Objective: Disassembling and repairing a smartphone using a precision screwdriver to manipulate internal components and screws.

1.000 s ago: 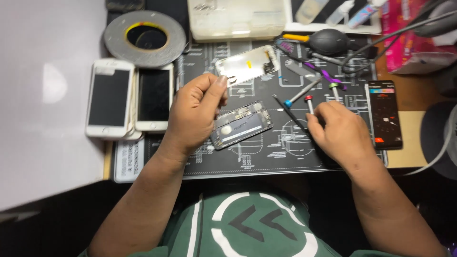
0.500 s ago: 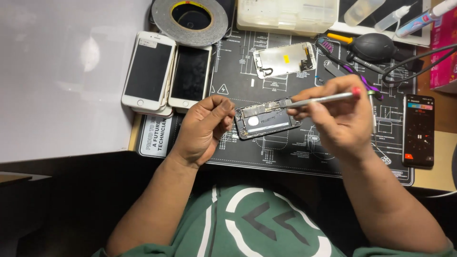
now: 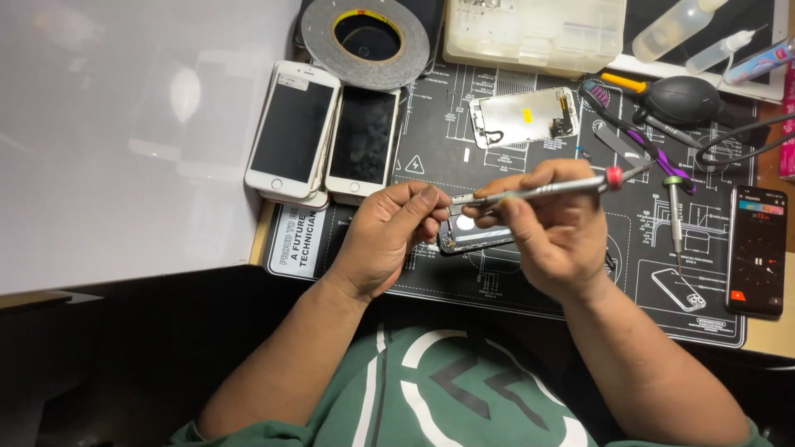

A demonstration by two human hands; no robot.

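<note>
Gripping a slim grey screwdriver (image 3: 538, 189) with a red end cap, the right hand (image 3: 551, 232) holds it nearly level, thumb and fingers pinched round the shaft, tip pointing left toward the opened phone (image 3: 479, 235). Left hand (image 3: 389, 236) is curled, fingertips pressed on the phone's left end, pinning it; the screwdriver tip meets those fingers just above it.

Opened phone lies flat on the dark repair mat (image 3: 513, 273), between the two hands, mostly hidden under them. Only a strip of its innards shows.

Handling, as judged: the phone body is light, stiff, thin; exposed parts look fragile, so hold by the frame edges, not the inside. Screwdriver is light and smooth metal; best taken at mid-shaft, as here.

Outward:
- Detached screen panel (image 3: 523, 117) lies face down on the mat, beyond the hands.
- Two white phones (image 3: 291, 132) (image 3: 362, 136) side by side to the left, stacked on others.
- Roll of tape (image 3: 365, 39) at top, clear parts box (image 3: 534, 33) beside it.
- Black air blower (image 3: 683, 99), purple tweezers (image 3: 638, 136) and a second screwdriver (image 3: 675, 213) to the right.
- Dark phone with lit screen (image 3: 756, 248) at the mat's right edge.
- The surface to the left is pale.
</note>
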